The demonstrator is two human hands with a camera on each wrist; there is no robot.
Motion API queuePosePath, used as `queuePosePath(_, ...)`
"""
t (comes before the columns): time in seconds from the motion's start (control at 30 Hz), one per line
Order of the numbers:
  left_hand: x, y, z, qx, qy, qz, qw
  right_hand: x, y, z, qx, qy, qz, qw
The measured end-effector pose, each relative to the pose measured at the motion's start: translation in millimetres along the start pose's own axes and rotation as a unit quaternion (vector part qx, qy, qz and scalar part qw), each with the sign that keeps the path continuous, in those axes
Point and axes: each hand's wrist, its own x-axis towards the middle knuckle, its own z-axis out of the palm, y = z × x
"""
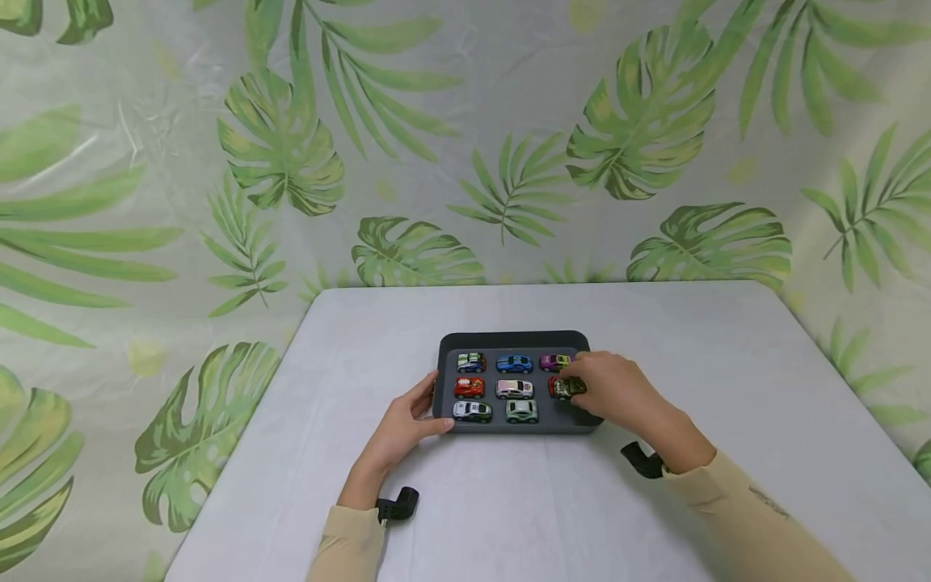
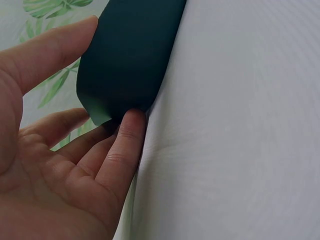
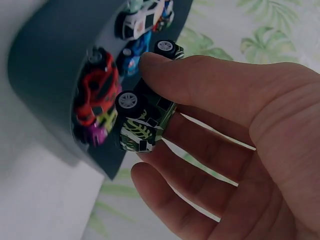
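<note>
A dark grey tray on the table holds several small toy cars in rows. My left hand grips its near left corner, thumb on the front and fingers along the left side; the left wrist view shows this hand around the tray's wall. At the tray's right side my right hand pinches a black and green leaf-patterned toy car between thumb and fingers. In the right wrist view a red toy car lies beyond it in the tray, beside a purple one.
In the tray stand a blue car, a red car, a white and pink car, a white car and a pale green car. White cloth covers the table. A leaf-print curtain hangs behind.
</note>
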Motion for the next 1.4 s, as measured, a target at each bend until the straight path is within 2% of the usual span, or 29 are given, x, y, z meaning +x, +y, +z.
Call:
queuePosePath(0.37, -2.0, 6.2, 3.1, 0.004, 0.001, -0.002, 1.0, 3, -7, 16, 0.01, -0.034, 0.013, 0.999)
queuePosePath(0.6, -0.1, 0.1, 1.7, 0.005, 0.004, 0.0, 1.0, 3, -8, 19, 0.0, -0.039, 0.005, 0.999)
queuePosePath(0.8, -0.8, 0.7, 2.0, 0.003, 0.003, 0.002, 1.0, 7, -6, 23, -0.011, -0.051, -0.002, 0.999)
queuePosePath(1.4, 0.1, -1.6, 0.5, 0.004, 0.007, 0.008, 0.9999, 11, -2, 30, -0.036, -0.037, -0.035, 0.998)
